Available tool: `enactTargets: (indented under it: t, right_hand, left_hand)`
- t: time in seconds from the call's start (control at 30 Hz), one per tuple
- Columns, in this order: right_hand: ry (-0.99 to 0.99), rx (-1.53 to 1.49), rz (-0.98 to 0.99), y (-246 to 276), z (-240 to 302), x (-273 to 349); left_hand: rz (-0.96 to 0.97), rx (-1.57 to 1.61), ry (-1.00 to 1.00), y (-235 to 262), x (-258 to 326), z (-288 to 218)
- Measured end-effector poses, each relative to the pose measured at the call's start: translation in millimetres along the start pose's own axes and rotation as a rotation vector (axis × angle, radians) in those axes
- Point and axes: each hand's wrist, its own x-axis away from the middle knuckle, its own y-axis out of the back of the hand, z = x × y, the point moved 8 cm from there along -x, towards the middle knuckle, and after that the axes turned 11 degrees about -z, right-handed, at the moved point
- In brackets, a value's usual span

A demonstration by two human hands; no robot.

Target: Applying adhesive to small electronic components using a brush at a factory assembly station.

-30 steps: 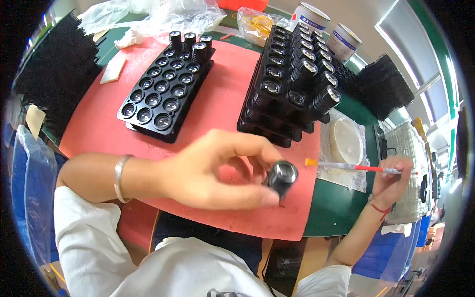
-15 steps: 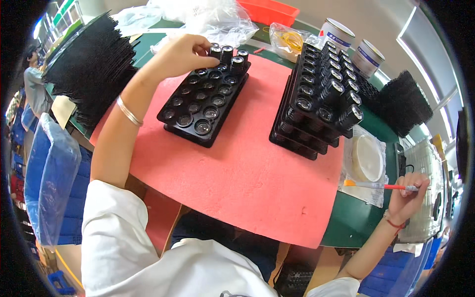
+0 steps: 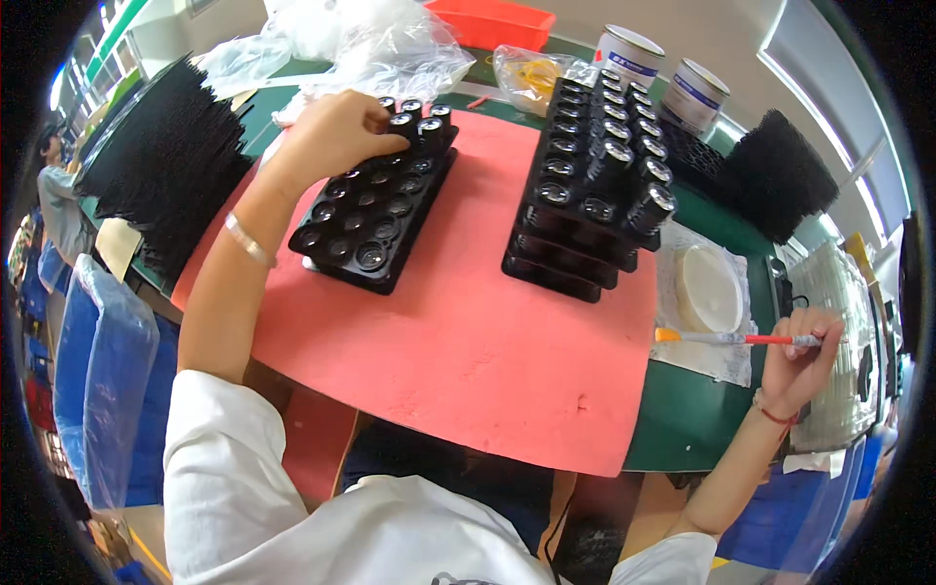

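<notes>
My left hand (image 3: 336, 135) reaches over the far end of a black plastic tray (image 3: 378, 255) with round pockets. Its thumb and bent fingers close around a short black cylinder with a shiny round top (image 3: 401, 124), partly hidden by the hand. Several similar cylinders stand beside it in the tray, while the nearer pockets show glassy round discs. At the far right, my right hand (image 3: 801, 353) grips a paintbrush (image 3: 736, 338) by its red handle, the orange bristles pointing left. The brush hangs just above the near side of a round, pale shallow dish (image 3: 709, 290).
A stack of black trays (image 3: 556, 263) filled with cylinders stands on the pink mat (image 3: 468, 370). Behind it are two metal cans (image 3: 694, 96). Tall black tray piles (image 3: 166, 151) flank the green table. Clear plastic bags (image 3: 395, 54) and a red bin (image 3: 492, 21) sit behind.
The whole view has shifted, moving the scene slightly left. My left hand stays at the same group of cylinders; my right hand still holds the brush in much the same place.
</notes>
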Motion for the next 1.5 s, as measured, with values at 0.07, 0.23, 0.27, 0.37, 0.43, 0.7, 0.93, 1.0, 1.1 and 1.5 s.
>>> enactTargets:
  t: [0.07,0.23,0.27,0.37,0.43,0.7,0.93,1.0,1.1,1.5]
  right_hand:
    - [-0.010,-0.079,0.005,-3.1,3.7,-2.8]
    - [0.173,-0.020,-0.441,45.2,33.0,-3.3]
    - [0.298,0.128,-0.548,47.5,44.9,2.0]
    - [0.676,0.447,-0.717,29.2,66.8,17.6]
    - [0.809,0.644,-0.709,18.7,71.0,22.9]
    - [1.025,0.899,-0.373,-15.4,71.1,33.5]
    - [0.966,1.090,-0.255,-27.9,58.3,29.9]
    - [0.974,1.127,-0.207,-32.6,52.9,28.9]
    - [0.913,1.152,-0.266,-26.9,48.6,27.5]
    - [0.455,0.386,-0.569,27.0,40.1,-3.0]
  left_hand:
    - [-0.181,-0.040,0.017,29.9,5.7,-19.5]
    - [-0.316,0.237,-0.212,54.4,17.1,-117.6]
    - [-0.263,0.244,-0.266,51.0,18.6,-137.7]
    - [-0.207,0.227,-0.390,33.9,14.7,-173.3]
    - [-0.208,0.197,-0.416,25.6,6.9,-178.8]
    - [-0.239,0.321,-0.317,28.5,12.4,-191.4]
    - [-0.072,0.582,-0.747,33.8,99.0,-220.1]
    - [0.061,0.586,-0.717,6.7,113.9,-207.2]
    - [0.210,0.584,-0.597,-15.1,117.3,-191.0]
    - [0.619,1.251,0.367,-63.9,117.3,-148.2]
